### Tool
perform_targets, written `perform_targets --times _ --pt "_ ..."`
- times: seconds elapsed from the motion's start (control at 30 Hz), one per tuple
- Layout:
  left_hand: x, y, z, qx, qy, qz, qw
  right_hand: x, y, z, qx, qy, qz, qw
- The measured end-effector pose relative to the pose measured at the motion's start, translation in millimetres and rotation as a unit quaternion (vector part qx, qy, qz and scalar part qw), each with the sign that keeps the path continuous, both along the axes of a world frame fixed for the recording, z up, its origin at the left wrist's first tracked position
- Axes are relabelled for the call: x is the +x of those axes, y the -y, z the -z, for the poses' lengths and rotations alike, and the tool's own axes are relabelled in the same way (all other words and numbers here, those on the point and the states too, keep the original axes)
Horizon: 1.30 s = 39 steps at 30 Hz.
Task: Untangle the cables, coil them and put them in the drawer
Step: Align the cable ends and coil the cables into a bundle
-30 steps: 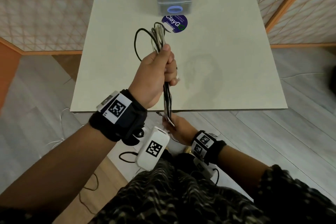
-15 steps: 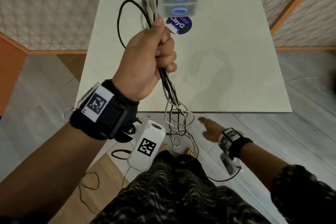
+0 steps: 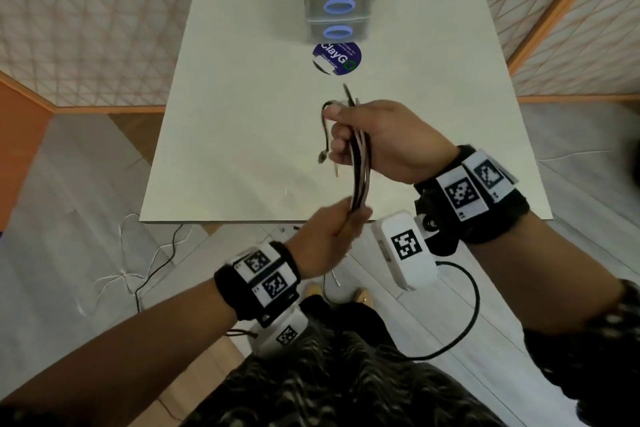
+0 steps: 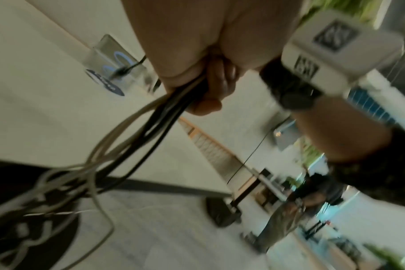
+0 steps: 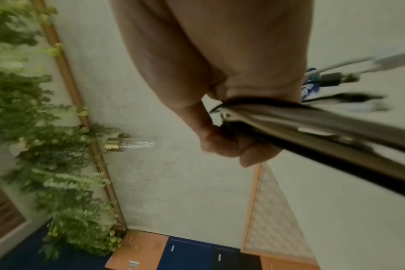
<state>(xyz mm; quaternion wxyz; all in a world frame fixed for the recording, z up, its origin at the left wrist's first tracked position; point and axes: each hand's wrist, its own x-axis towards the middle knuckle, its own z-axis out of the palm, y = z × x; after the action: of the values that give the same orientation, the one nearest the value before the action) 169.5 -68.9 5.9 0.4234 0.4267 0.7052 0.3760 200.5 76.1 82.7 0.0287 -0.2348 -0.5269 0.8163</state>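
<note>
So: my right hand (image 3: pixel 381 139) fisted round cable bundle (image 3: pixel 360 163) at frame centre, keeping strands gathered. My left hand (image 3: pixel 332 239) pinches bundle's lower end below, likely to draw it taut for coiling. Drawer unit (image 3: pixel 339 15) upper centre, drawers closed.

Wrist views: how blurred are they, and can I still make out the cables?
Left wrist: motion-smeared, but the cables under the left hand read as separate black and white strands. Right wrist: the bundle streaks past the right hand. Head: mostly sharp, slight blur at the left hand.
</note>
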Motion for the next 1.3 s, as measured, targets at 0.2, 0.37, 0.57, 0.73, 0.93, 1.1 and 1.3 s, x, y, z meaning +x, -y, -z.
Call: perform_targets --times 0.2,0.37,0.57,0.73,0.93,1.1,1.3 --pt "-35 2 15 -0.099 0.079 0.108 0.986 2 17 16 0.112 0.002 0.019 0.994" --pt "-61 -37 -12 0.062 0.412 -0.121 0.901 17 53 75 0.317 -0.016 0.001 0.948" --pt "-46 -56 -10 0.086 0.359 -0.193 0.909 49 64 114 0.341 0.046 -0.023 0.939" --pt "-32 -50 5 0.094 0.295 -0.189 0.932 59 42 108 0.217 0.066 -0.008 0.974" --pt "-25 -51 5 -0.001 0.252 -0.214 0.944 42 27 59 0.543 -0.053 0.122 0.829" --pt "-22 -46 4 -0.004 0.171 -0.184 0.968 28 26 58 0.551 -0.08 0.146 0.818" --pt "-32 -39 10 0.009 0.193 -0.177 0.965 31 22 70 0.63 -0.053 0.118 0.766"
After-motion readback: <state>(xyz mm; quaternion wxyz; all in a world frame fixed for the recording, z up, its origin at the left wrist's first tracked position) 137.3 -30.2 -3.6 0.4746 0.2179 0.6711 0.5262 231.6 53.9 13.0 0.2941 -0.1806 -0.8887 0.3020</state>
